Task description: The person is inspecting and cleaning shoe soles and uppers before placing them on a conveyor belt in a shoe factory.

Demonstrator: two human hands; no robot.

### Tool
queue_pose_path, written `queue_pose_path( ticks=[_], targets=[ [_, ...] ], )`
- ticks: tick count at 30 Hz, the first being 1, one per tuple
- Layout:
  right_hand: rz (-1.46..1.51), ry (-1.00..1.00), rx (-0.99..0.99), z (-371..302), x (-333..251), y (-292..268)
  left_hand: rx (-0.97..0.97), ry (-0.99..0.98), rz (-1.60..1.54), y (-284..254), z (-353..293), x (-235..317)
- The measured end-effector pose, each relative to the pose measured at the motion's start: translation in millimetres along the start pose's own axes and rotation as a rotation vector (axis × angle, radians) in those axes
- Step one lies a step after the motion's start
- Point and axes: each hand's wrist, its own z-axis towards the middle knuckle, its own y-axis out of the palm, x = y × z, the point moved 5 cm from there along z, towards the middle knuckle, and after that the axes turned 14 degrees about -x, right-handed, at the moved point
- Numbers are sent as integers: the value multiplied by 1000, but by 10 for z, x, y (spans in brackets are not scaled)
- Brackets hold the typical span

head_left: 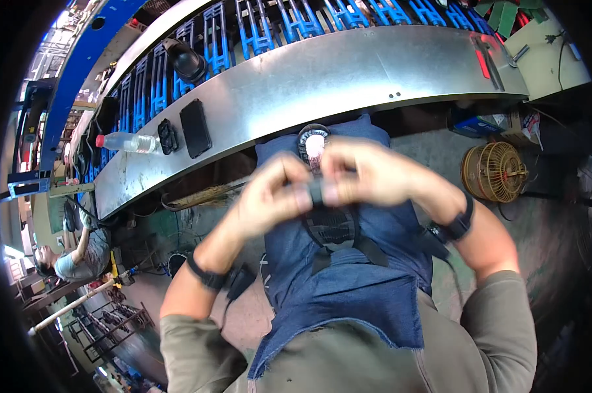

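Two bare hands meet over the lap: the L hand (276,190) and the R hand (358,177). Both are a bit blurry. Fingers are curled, w/ thumbs and fingertips pinched close on a small dark piece (316,190) b/w them. Can't tell exactly what it is.

Just above it is a round thing (314,142) w/ a dark rim and a pale pink middle. Just below, a black mesh thing (332,228) sits on the blue apron (348,281).

Past the lap is a shiny metal table (309,72). On its L side: a black phone-like slab (195,128), a small black bundle (167,136) and a clear bottle (131,142) w/ a red cap. On the R: a red-handled tool (482,62). Blue racks (257,33) line the far edge. Far L, another person (83,255).
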Motion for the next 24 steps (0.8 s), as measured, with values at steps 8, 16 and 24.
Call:
queue_pose_path(
  ticks=[8, 16, 24],
  targets=[
    [-603, -229, -168, -431, -164, 685, -426, 299, 854, 748, -189, 227],
    [-109, -137, 128, -155, 21, -286, -71, 179, 284, -83, 315, 159],
    [-18, 206, 344, 96, 421, -470, 146, -117, 33, -474, 637, -187]
  ],
)
